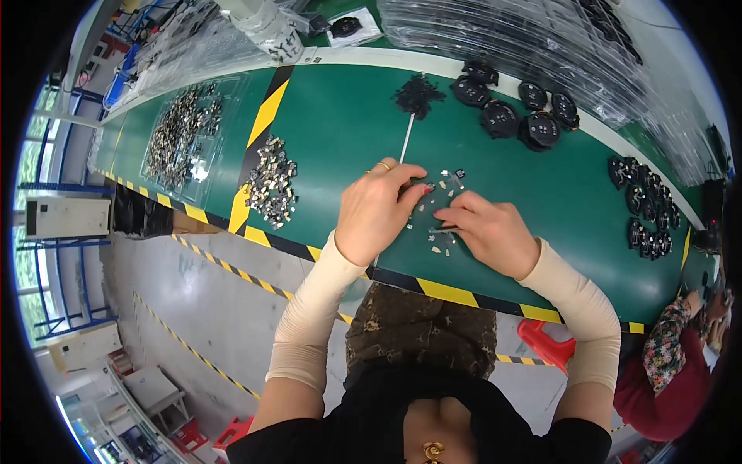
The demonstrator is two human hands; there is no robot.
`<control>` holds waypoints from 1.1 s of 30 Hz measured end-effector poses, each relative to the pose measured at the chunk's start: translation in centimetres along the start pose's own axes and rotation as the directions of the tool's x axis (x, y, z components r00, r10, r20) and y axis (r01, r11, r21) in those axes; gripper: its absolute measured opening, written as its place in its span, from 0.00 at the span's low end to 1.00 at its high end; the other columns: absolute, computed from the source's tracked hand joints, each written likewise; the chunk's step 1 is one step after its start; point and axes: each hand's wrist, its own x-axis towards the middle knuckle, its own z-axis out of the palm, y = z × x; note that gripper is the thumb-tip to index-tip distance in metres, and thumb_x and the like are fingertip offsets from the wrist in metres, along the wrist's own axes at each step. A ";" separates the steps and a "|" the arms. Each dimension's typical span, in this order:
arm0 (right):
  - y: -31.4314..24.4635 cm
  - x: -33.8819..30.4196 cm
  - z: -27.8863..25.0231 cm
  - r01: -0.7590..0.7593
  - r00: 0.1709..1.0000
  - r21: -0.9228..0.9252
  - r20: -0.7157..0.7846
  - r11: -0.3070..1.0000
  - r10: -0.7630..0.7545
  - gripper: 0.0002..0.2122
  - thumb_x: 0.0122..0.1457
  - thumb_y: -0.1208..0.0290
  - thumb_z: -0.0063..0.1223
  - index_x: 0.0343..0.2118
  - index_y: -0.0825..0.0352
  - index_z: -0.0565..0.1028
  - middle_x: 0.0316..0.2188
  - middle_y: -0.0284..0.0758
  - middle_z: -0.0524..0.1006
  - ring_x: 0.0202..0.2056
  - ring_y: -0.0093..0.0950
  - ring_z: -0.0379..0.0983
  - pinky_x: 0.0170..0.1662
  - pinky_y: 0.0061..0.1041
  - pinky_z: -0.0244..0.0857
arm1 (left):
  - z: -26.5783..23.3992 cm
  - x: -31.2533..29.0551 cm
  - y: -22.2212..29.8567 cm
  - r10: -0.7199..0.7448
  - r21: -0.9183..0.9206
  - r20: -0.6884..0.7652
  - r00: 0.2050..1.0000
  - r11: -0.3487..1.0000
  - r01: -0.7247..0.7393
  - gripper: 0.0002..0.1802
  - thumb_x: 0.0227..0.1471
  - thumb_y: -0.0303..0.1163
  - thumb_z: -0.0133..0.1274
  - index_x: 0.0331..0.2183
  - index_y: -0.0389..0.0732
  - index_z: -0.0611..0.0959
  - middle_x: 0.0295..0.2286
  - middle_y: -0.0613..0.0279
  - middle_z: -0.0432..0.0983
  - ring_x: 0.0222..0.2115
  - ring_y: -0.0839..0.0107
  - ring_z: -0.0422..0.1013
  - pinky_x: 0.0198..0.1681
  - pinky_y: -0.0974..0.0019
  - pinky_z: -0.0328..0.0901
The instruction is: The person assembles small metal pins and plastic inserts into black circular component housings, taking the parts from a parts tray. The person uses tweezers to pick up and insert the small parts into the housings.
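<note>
My left hand is over the middle of the green bench top, thumb and index finger brought close together; anything between their tips is too small to make out. To its right, my right hand is closed around a thin dark tool, mostly covered by the fingers. Small pale and dark pieces lie scattered between and just beyond my fingertips. A few more little pale pieces rest below the tool's tip. A thin white line runs from beyond my left hand to a heap of small black parts.
Piles of small metallic parts lie left, one loose, another in a clear tray. Round black housings sit far right, with rows of black units nearer the right end. Stacked clear trays line the back. A co-worker's sleeve shows right.
</note>
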 end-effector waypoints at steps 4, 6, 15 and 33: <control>-0.1 -0.1 -0.3 0.004 0.996 -0.014 0.094 1.000 -0.003 0.13 0.47 0.81 0.61 0.38 0.62 0.80 0.32 0.32 0.72 0.27 0.31 0.74 0.29 0.31 0.67 | -0.8 -2.6 -1.6 0.114 0.032 -0.256 0.960 0.994 -0.109 0.10 0.48 0.24 0.61 0.36 0.41 0.85 0.29 0.59 0.75 0.26 0.64 0.72 0.30 0.64 0.66; -0.1 -0.2 -0.5 0.025 0.992 -0.018 0.121 1.000 -0.023 0.13 0.47 0.81 0.60 0.37 0.61 0.80 0.31 0.32 0.72 0.27 0.30 0.74 0.29 0.30 0.67 | -1.0 -4.6 -2.1 0.233 0.176 -0.314 0.920 0.967 -0.185 0.09 0.46 0.28 0.63 0.34 0.42 0.85 0.30 0.60 0.75 0.31 0.60 0.73 0.32 0.61 0.67; 0.2 0.6 -0.4 0.042 0.996 0.032 0.083 0.999 -0.044 0.16 0.46 0.87 0.55 0.37 0.63 0.80 0.34 0.31 0.74 0.29 0.29 0.77 0.31 0.27 0.70 | -0.6 -8.4 -3.1 0.323 0.265 -0.202 0.925 0.927 -0.266 0.15 0.43 0.29 0.64 0.38 0.43 0.85 0.34 0.64 0.72 0.32 0.65 0.67 0.35 0.61 0.60; -0.1 6.3 2.0 0.259 0.961 -0.178 0.144 0.949 -0.235 0.10 0.48 0.77 0.59 0.35 0.59 0.79 0.32 0.27 0.74 0.29 0.28 0.76 0.26 0.26 0.68 | -0.8 -8.1 -3.4 0.288 0.186 -0.201 0.936 0.950 -0.252 0.10 0.42 0.22 0.63 0.31 0.39 0.82 0.36 0.60 0.76 0.33 0.60 0.71 0.36 0.61 0.66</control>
